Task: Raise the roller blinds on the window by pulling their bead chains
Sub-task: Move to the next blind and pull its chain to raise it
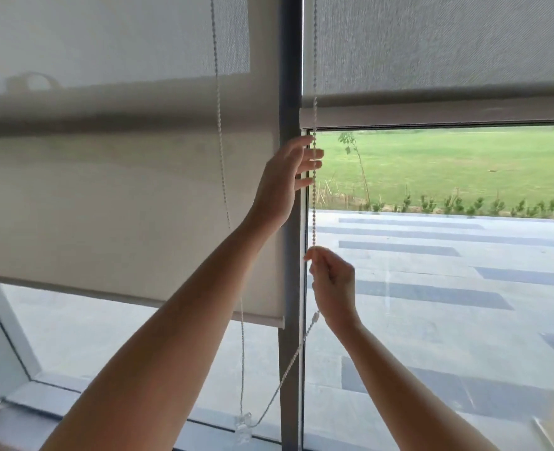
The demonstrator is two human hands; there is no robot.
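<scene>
Just right of the dark window post [290, 196], the right hand [334, 281] is pinched on the right blind's bead chain [314, 206], while the left hand [285, 177] above it has its fingers spread against the same chain, not yet closed on it. That blind's bottom bar [431, 114] sits high; the blind [122, 206] left of the post hangs much lower. The likely slip is the person releasing below before the upper hand closes, or catching both strands so the loop binds.
</scene>
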